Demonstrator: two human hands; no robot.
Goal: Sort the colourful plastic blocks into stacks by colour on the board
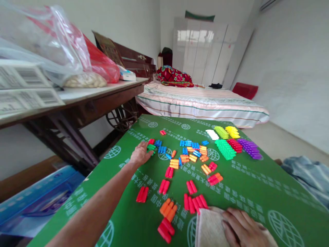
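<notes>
My left hand (141, 154) reaches to the far left of the green board, its fingers bent round a small green plastic building block (151, 147). Red and blue blocks (161, 149) lie just beyond and beside it. At the front right, my right hand (243, 226) grips a beige cloth (212, 226) that rests on the board. Close to the cloth's corner are several red blocks (195, 203). Orange blocks (168, 209) and another red block (166, 230) sit to its left. Blue and orange blocks (192, 157) are scattered across the middle.
Sorted rows of white, lime, yellow, green (225, 149), red and purple blocks (249, 148) stand at the board's (123, 212) far right. A table with plastic bags (100, 61) and boxes is on the left. A bed (200, 103) stands beyond. Bluish fabric (305, 175) lies at the right.
</notes>
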